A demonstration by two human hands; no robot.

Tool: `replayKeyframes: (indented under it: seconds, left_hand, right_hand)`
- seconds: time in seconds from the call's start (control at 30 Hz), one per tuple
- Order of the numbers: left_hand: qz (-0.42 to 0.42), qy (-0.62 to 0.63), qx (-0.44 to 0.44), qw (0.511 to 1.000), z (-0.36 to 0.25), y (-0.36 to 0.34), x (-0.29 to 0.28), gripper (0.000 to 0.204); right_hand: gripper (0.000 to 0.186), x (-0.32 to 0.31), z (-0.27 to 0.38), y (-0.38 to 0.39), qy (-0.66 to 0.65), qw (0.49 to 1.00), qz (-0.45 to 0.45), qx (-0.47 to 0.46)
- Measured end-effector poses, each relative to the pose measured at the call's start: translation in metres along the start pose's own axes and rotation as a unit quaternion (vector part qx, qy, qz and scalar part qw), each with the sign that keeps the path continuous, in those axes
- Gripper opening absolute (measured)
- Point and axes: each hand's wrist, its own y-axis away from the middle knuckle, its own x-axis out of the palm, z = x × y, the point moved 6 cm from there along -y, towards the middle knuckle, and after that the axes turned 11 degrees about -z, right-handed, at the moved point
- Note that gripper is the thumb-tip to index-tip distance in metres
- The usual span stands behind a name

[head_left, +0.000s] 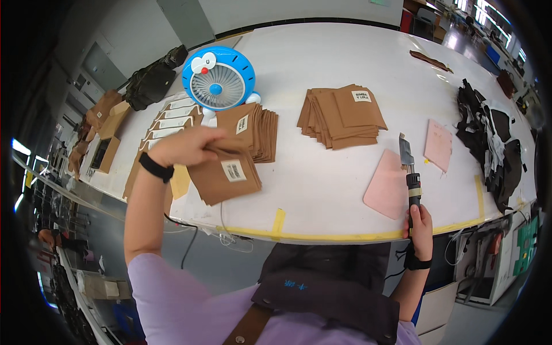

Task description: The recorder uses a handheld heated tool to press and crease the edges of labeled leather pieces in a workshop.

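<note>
My left hand (192,148) reaches over brown flat pouches with white labels at the left of the table. Its fingers are closed on the edge of a brown pouch (221,187), which looks slightly blurred. Just behind it leans a row of similar brown pouches (265,135). In my right hand (422,230), near the table's front edge, is an upright tool with a black handle and a flat metal blade (407,154). Next to the blade lies a pink flat piece (384,187). Another stack of brown pouches (339,118) sits mid-table, apart from both hands.
A blue and white cartoon-faced fan (221,80) stands behind the left pouches, with white wire racks (172,123) beside it. At the right lie a smaller pink piece (439,145) and dark scraps (494,149). Yellow tape (345,236) runs along the front edge of the white table (316,190).
</note>
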Motion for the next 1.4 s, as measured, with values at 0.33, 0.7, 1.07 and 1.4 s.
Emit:
replayKeyframes:
  seconds: [0.33, 0.7, 1.07, 1.4]
  left_hand:
    - [-0.069, -0.107, -0.107, 0.986, 0.166, -0.136, 0.032, 0.032]
    - [-0.282, -0.239, -0.11, 0.923, 0.162, -0.119, 0.053, 0.043]
    - [-0.182, 0.012, 0.097, 0.979, -0.044, -0.201, 0.105, 0.022]
    - [-0.256, -0.08, 0.072, 0.961, -0.09, -0.259, 0.182, 0.013]
  right_hand:
    - [0.033, 0.002, -0.002, 0.002, -0.012, 1.0, -0.01, 0.001]
    - [0.03, 0.003, 0.003, 0.005, -0.006, 1.0, -0.006, 0.014]
    - [0.029, 0.007, 0.009, 0.006, -0.023, 1.0, 0.0, 0.004]
    - [0.03, 0.001, 0.002, 0.007, -0.015, 1.0, 0.005, -0.006]
